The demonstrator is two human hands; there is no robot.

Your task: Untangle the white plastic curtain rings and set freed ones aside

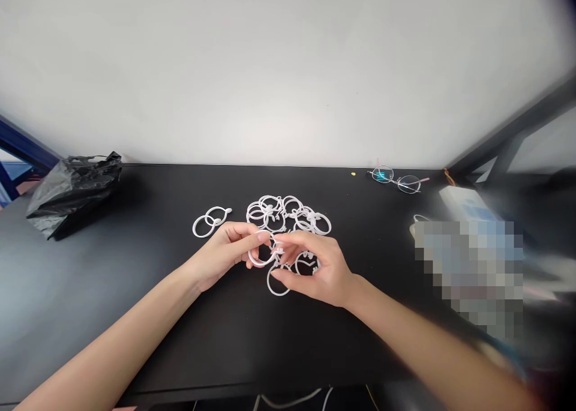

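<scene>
Between thumb and fingers, my left hand pinches a white plastic curtain ring above the table. My right hand is at the ring's right side, its fingertips by the small eyelet. Its thumb stands apart from the index finger. Whether the right fingertips touch the eyelet is hard to tell. Behind and beneath the hands lies a loose pile of similar white rings, partly hidden by the fingers. A single ring shows below my right thumb. Two more rings overlap to the left of the pile.
The black table meets a pale wall at the back. A crumpled black plastic bag sits at the far left. Eyeglasses lie at the back right, near a small yellow bit. A white box and a blurred-out item are at the right.
</scene>
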